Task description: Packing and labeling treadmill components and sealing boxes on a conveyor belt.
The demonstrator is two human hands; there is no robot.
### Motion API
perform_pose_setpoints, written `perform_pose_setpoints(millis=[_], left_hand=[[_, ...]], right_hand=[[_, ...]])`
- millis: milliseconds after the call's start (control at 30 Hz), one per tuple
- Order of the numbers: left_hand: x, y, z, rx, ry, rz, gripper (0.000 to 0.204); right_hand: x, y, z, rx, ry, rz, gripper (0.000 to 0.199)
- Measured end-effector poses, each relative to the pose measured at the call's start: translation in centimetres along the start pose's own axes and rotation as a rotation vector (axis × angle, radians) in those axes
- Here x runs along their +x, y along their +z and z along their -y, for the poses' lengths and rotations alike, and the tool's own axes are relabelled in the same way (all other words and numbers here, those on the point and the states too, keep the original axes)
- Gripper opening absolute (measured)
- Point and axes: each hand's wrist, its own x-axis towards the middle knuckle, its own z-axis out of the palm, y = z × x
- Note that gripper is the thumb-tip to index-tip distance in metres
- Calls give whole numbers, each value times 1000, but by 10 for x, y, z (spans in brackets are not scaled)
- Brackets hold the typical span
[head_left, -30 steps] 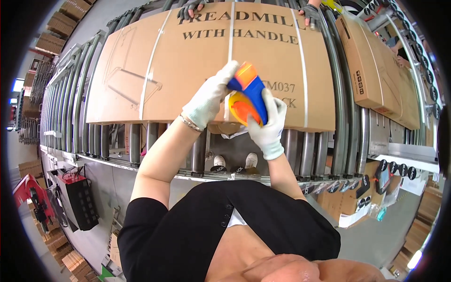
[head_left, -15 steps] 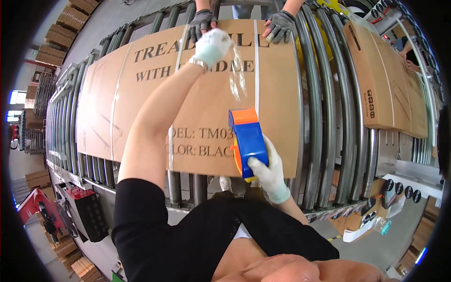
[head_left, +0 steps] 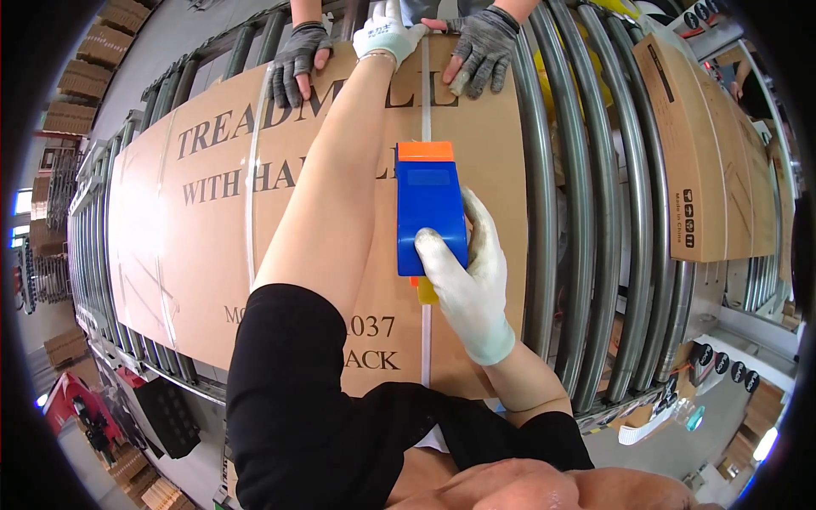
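Observation:
A long flat cardboard box (head_left: 204, 238) lies across a steel roller conveyor (head_left: 561, 212). My right hand (head_left: 467, 285), in a white glove, grips a blue and orange tape dispenser (head_left: 429, 208) over the box's middle seam, where a strip of clear tape (head_left: 425, 85) runs to the far edge. My left hand (head_left: 384, 32), also in a white glove, reaches over the box and presses flat on its far edge beside the tape. Another person's two grey-gloved hands (head_left: 297, 59) (head_left: 480, 47) hold the far edge on either side of my left hand.
A second cardboard box (head_left: 688, 153) lies on the rollers at the right. White straps (head_left: 252, 195) bind the near box. Stacked cartons (head_left: 110, 42) stand far left, red and black equipment (head_left: 93, 416) lower left, and a rail with black knobs (head_left: 722, 365) lower right.
My left hand has reached farther across, to the box's far edge. My right hand has brought the dispenser up along the seam. The view has closed in on the box.

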Motion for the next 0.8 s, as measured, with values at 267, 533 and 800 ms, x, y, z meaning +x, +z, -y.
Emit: perform_pose_setpoints(millis=[267, 533, 800], left_hand=[[-115, -40, 43, 143, 27, -319, 67], [-338, -119, -8, 155, 15, -59, 66], [-392, -142, -21, 177, 165, -98, 64]], right_hand=[[-50, -13, -17, -98, -19, 86, 60], [-197, -48, -54, -120, 72, 95, 67], [-281, -78, -101, -571, 228, 278, 89]])
